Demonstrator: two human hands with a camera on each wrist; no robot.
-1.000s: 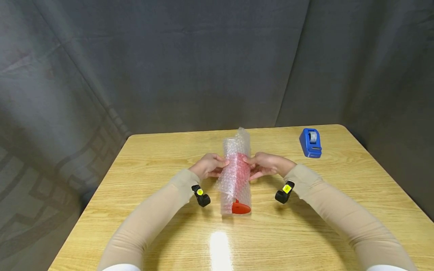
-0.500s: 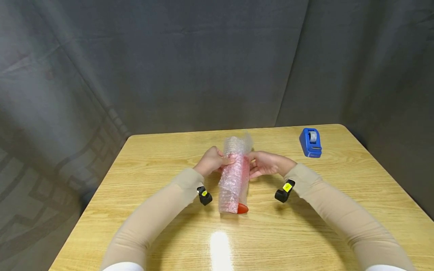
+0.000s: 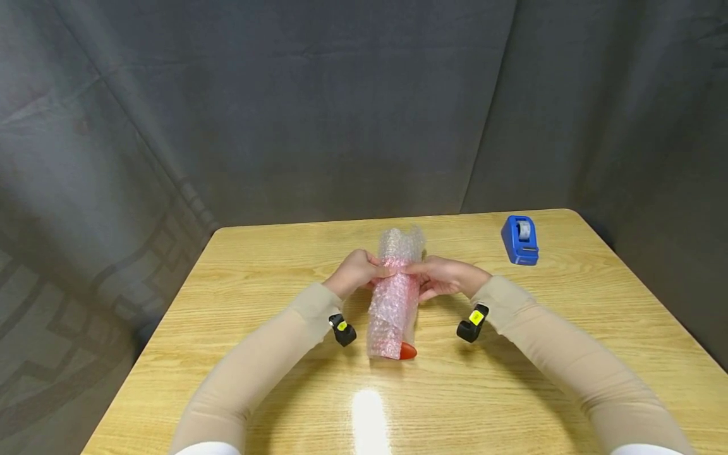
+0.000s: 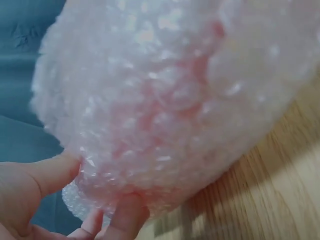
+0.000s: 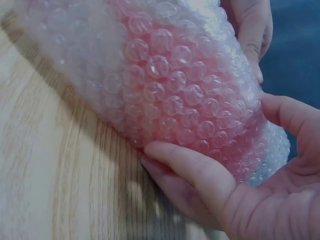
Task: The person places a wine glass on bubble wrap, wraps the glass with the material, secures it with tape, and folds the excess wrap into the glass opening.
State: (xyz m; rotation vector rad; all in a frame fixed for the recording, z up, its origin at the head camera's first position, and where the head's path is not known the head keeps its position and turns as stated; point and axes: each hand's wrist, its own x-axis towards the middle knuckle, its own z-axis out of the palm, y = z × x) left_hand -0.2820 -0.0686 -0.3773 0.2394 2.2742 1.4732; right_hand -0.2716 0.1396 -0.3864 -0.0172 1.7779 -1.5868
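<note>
A roll of bubble wrap lies lengthwise on the table, wrapped around a red object whose rounded red end peeks out at the near end. What the object is, I cannot tell through the wrap. My left hand grips the roll from the left, thumb on top and fingers at its side. From the right, my right hand holds it, its thumb on top close to the left thumb. The right wrist view shows the right fingers curving under the bubble wrap, with pink showing through.
A blue tape dispenser with a roll of clear tape stands at the back right of the wooden table. Grey curtains hang behind and at both sides. Each wrist carries a black camera.
The loose flap of bubble wrap has been rolled over to the right, covering more of the red end. Within the last half second, the right thumb has moved left onto the top.
</note>
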